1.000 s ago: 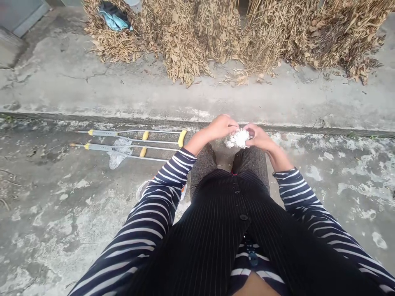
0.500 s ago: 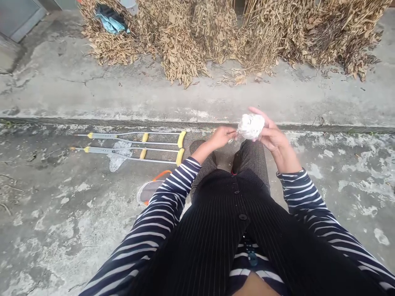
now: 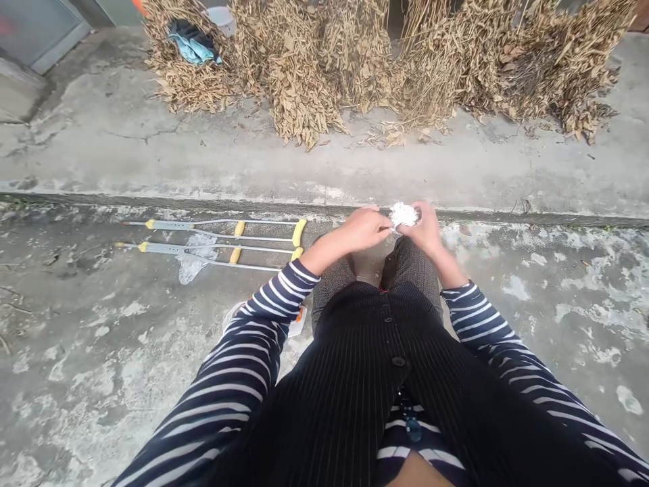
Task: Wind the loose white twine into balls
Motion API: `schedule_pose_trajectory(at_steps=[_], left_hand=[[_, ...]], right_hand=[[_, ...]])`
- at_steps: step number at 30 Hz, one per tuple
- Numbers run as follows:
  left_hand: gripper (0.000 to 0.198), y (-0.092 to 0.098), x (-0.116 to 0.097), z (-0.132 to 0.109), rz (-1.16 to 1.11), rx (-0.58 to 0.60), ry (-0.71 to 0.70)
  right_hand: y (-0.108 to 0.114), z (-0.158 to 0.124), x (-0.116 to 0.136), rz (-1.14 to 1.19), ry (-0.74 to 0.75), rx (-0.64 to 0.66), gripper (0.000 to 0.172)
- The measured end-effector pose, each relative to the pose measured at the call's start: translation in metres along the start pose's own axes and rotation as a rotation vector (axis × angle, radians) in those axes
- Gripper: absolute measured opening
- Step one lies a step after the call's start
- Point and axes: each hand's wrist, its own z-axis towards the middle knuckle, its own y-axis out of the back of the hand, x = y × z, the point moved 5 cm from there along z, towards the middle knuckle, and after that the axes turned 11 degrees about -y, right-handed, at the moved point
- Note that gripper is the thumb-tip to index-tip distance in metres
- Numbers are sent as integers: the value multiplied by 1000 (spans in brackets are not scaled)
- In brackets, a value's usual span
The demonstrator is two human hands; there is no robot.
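A small wad of white cotton (image 3: pixel 404 215) sits between my hands, just above my knees. My right hand (image 3: pixel 423 226) grips it from the right side, fingers curled over it. My left hand (image 3: pixel 362 228) comes in from the left, its fingertips pinching the wad's left edge. A thin white wisp seems to stretch from the wad towards those fingertips. Below my hands are my grey trousered knees (image 3: pixel 410 267) and my black striped front.
A pair of crutches with yellow grips (image 3: pixel 213 238) lies on the rough concrete left of me, over a clear plastic bag (image 3: pixel 191 264). A raised concrete ledge (image 3: pixel 324 210) runs ahead. Beyond it stand heaped dried plant stalks (image 3: pixel 304 67) with a blue cloth (image 3: pixel 193 42) on them.
The white wad looks smaller and has dropped from its raised position in my right hand. My hands have come closer together, and both now hold it.
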Motion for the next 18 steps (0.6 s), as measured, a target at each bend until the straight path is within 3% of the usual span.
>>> schedule_pose_trajectory(at_steps=[3,9,14,18], left_hand=[[25,6,-4,10,182,29,-129],[26,14,-7,22,222,12,-312],[25,24,16,31,162,-70,-263],[23,14,51,34,34,-173,-138]], right_hand=[[-8,-11,5,-37,-29,8,49],[-10,-25,19,248,-116,349,52],[-3,-44,43,560,-180,519,58],[5,-56,55,702,-273,551,57]])
